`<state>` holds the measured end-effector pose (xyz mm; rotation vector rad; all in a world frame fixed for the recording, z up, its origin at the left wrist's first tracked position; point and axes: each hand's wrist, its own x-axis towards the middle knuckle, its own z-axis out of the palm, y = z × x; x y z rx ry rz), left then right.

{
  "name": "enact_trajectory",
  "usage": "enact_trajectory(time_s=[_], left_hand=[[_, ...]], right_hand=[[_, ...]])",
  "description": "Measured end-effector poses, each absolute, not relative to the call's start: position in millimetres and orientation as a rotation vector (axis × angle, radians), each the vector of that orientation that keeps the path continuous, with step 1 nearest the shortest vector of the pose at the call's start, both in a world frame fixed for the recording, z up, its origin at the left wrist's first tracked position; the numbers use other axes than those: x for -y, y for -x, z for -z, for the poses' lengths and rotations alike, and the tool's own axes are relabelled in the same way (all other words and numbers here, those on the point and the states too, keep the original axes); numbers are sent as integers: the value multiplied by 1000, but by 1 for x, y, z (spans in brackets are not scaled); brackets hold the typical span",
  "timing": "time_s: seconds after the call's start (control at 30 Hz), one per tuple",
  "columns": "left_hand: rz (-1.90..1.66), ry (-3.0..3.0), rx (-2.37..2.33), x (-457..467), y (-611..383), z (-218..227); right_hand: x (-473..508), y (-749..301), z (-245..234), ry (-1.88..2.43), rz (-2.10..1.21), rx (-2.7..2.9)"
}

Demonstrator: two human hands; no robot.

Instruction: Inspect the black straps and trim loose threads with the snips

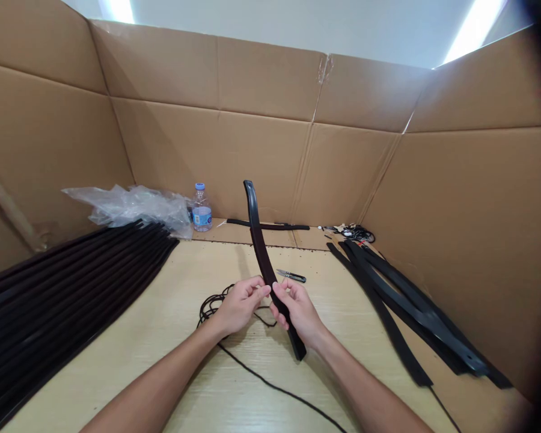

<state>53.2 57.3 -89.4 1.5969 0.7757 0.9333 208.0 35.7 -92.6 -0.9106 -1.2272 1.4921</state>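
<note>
Cardboard walls (252, 162) around a wooden table (198, 270). Black strips (63, 294) piled along both sides. One curved strip (262, 264) upright, pinched between the fingers of left hand (241, 307) and right hand (297, 313). Black cord (211, 310) beneath; knife (291, 276) just beyond.

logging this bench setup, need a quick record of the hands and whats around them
held: curved black strip, upright, lower end below the hands
left hand: fingertips pinching the strip
right hand: gripping the strip
near hands: black cord, folding knife
left side: stack of long black strips
right side: loose black strips
back: water bottle, plastic bag, cardboard wall
</note>
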Motion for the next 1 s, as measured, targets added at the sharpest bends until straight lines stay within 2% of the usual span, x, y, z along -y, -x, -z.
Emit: enact_trajectory(time_s=[0.47, 0.7, 0.83, 1.0], left_hand=[[-946, -2054, -963, -47, -54, 79], [-1031, -1992, -997, -48, -58, 80], [-1081, -1937, -1008, -49, -60, 81], [-1025, -1673, -828, -54, -54, 84]], right_hand=[[-32, -210, 97, 957, -1588, 1265], [-29, -205, 90, 1008, -1659, 1139], [-32, -203, 91, 1008, -1586, 1180], [-38, -209, 91, 939, -1596, 1176]])
